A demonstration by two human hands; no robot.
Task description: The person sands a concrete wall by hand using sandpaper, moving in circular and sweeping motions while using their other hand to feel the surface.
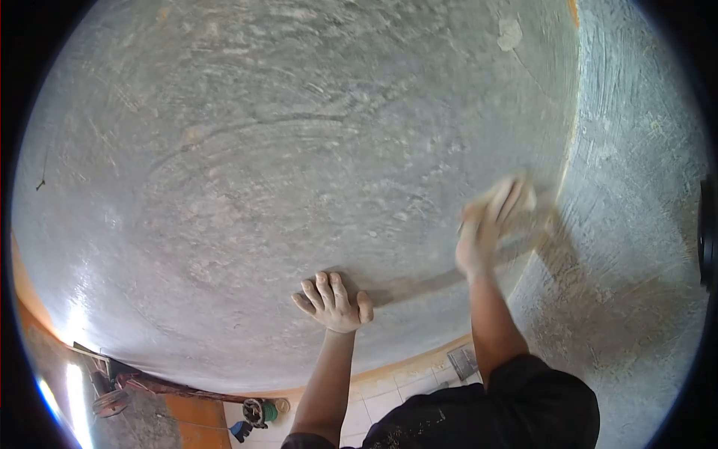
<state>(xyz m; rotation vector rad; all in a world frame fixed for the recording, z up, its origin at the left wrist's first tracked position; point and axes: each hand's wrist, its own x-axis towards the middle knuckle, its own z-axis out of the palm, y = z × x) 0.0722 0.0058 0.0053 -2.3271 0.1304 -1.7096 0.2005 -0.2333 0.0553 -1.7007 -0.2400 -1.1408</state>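
In the head view, my left hand (333, 303) lies against a grey plastered wall (284, 187), fingers spread and dusty. Higher up and to the right, my right hand (485, 228) is at the same wall, near the corner with a second plastered wall (636, 150). Motion blurs this hand. Its fingers are close together over a pale flat piece (528, 199), which shows at the fingertips; its exact kind is hidden by the fingers and the blur. Dust covers both hands.
A yellowish line marks the wall corner (574, 135). Below are a white tiled floor (385, 404), a grey rectangular item (462, 362) and a round dark container (254, 411). Reddish clutter (149, 382) is at lower left. A pale patch (509, 34) marks the upper wall.
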